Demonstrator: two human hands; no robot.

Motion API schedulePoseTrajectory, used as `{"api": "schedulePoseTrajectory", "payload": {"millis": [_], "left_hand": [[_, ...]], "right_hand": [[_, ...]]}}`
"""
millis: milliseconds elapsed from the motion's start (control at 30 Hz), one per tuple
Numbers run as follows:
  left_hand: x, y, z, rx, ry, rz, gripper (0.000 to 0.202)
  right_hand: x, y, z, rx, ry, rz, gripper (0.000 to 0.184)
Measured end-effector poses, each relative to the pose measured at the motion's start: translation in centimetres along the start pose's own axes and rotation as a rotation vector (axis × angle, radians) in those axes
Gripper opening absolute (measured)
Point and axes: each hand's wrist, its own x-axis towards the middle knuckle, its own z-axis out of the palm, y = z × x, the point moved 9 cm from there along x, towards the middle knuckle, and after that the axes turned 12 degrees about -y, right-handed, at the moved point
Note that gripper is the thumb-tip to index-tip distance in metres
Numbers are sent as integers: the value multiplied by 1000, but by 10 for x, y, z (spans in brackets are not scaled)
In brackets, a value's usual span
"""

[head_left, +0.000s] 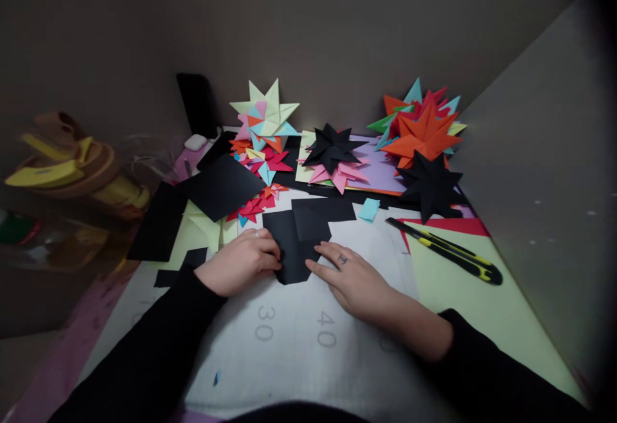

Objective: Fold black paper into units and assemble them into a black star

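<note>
A sheet of black paper with cut or folded corners lies on the white mat, which is printed with numbers. At its left edge my left hand has its fingers curled together, pinching the paper. My right hand rests on the right side of the sheet, fingers stretched out and slightly apart. Beyond the sheet lies another black paper piece, partly overlapped. A small folded light-blue paper sits to the right of it. The undersides of my left fingertips are hidden.
A black and yellow utility knife lies on pale green paper at right. Folded paper stars, including a black one and an orange one, stand along the back. Black sheets lie left, near a phone.
</note>
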Motion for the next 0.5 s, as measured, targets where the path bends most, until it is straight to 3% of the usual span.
{"api": "schedulePoseTrajectory", "payload": {"millis": [67,267,500], "left_hand": [[2,0,1,-29,2,-39,18],[12,-20,8,-81,116,-330,26],[18,-38,13,-160,226,-490,26]], "right_hand": [[0,0,0,-2,-8,1,47],[0,-2,4,17,-5,-44,45],[-5,-9,9,-4,46,-162,42]]}}
